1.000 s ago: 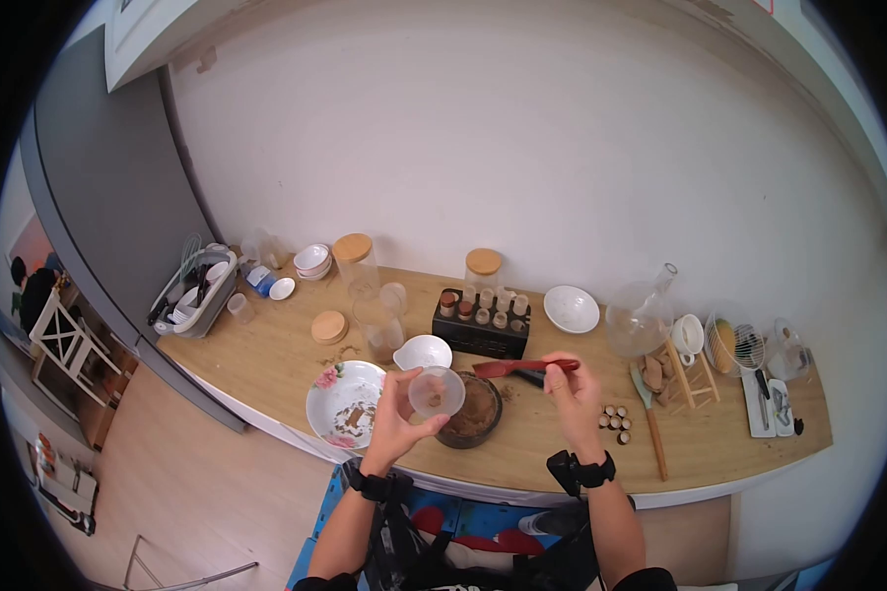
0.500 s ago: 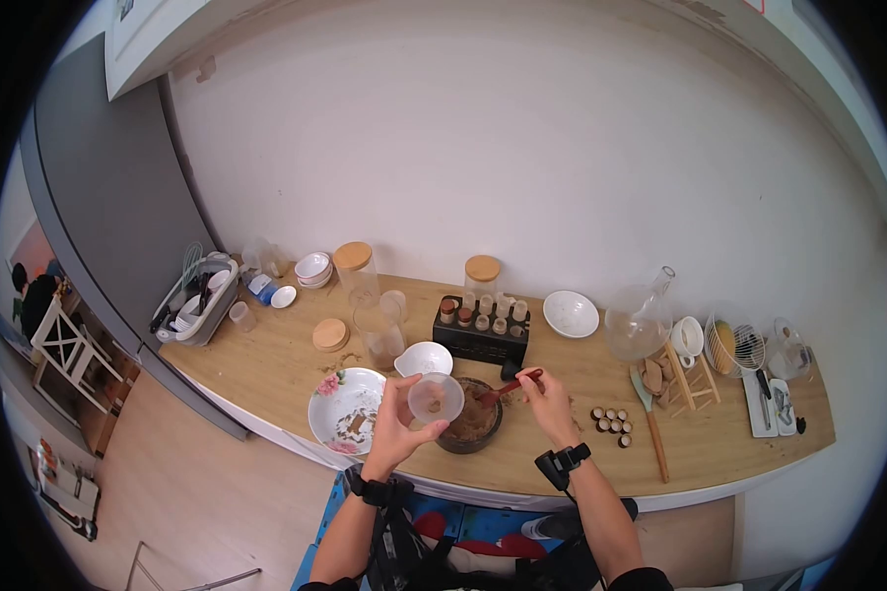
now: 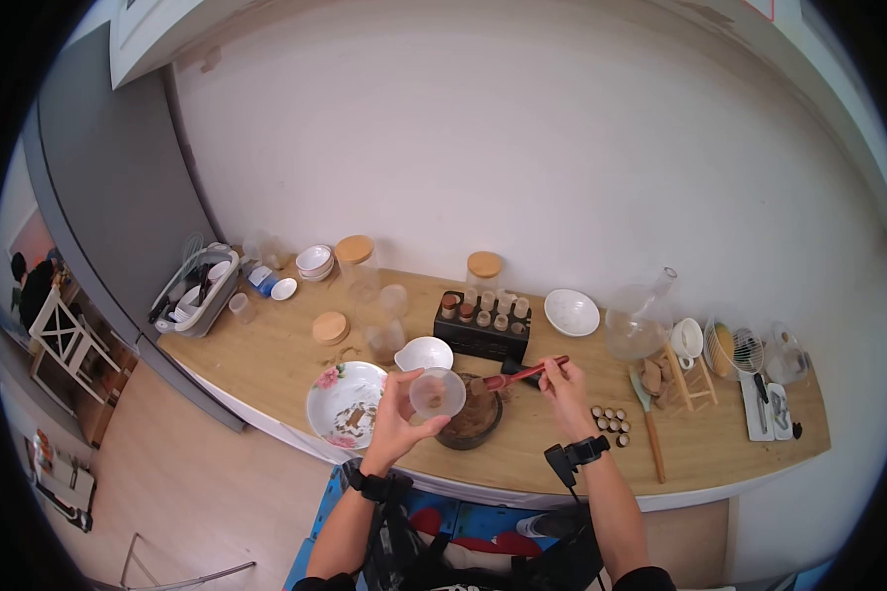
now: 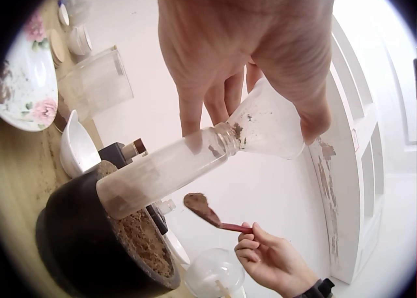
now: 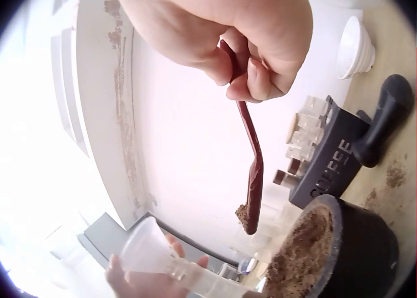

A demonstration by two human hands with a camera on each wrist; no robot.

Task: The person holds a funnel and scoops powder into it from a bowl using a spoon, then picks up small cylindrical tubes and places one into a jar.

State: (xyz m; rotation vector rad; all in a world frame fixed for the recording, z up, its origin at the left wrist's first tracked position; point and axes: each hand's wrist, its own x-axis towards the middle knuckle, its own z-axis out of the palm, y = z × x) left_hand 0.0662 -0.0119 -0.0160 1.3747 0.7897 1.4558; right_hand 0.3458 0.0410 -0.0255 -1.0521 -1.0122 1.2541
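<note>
My left hand (image 3: 396, 433) grips a clear funnel (image 4: 270, 125) and the neck of a glass tube (image 4: 172, 171) under it. Brown specks cling near the funnel's neck. Slanting down, the tube overlaps a dark mortar (image 4: 71, 246) that holds brown powder (image 5: 300, 249). With thumb and fingers, my right hand (image 3: 565, 394) pinches the handle of a dark red spoon (image 5: 249, 148). Its bowl carries a heap of powder (image 4: 195, 201) and hangs above the mortar, apart from the funnel. Behind the mortar lies a black pestle (image 5: 384, 122).
A floral dish (image 3: 325, 399) with brown bits is left of the mortar, near a white spouted bowl (image 3: 426, 353). A black rack of small tubes (image 3: 478, 340) stands behind. Several small corked caps (image 3: 611, 422) and a wooden-handled spatula (image 3: 654, 433) lie at right.
The spoon came down into the mortar half a second ago. Now it is raised again with powder on it. My left hand keeps the funnel and tube nearly in place.
</note>
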